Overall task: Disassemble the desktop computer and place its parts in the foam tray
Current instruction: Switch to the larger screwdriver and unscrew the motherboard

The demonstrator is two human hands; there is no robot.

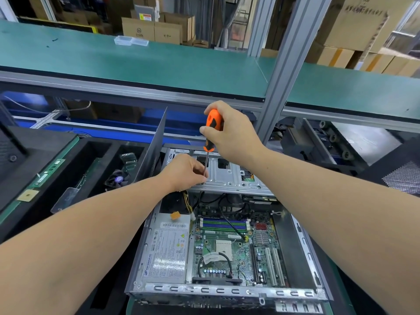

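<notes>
The open computer (pixel 227 251) lies flat on the bench in front of the person, its long axis running away from the camera, the slotted metal edge nearest and the silver drive cage (pixel 229 176) at the far end. Inside, the power supply (pixel 166 251) sits along the left wall, its long side parallel to the case. Its white label carries a barcode and a yellow warning triangle, but the print is too small to read. The green circuit board (pixel 229 246) fills the middle and right, with blue and green memory slots lying crosswise and two long white card slots running front to back.

The right hand (pixel 231 130) grasps the orange and black handle of a screwdriver (pixel 210 135), fingers curled round it. The tool stands nearly upright, handle up, its thin shaft pointing down onto the left part of the drive cage. The left hand (pixel 185 172) rests on the cage at the shaft's lower end, fingers curled, pinching the shaft near its tip.

To the left lies the black foam tray (pixel 75 146), with a fan (pixel 118 178) in one pocket and a green memory stick (pixel 48 170) on its left edge. A grey side panel (pixel 152 144) stands upright between tray and computer. Cardboard boxes (pixel 154 30) stand behind the green shelf (pixel 136 57); their markings are unreadable.
</notes>
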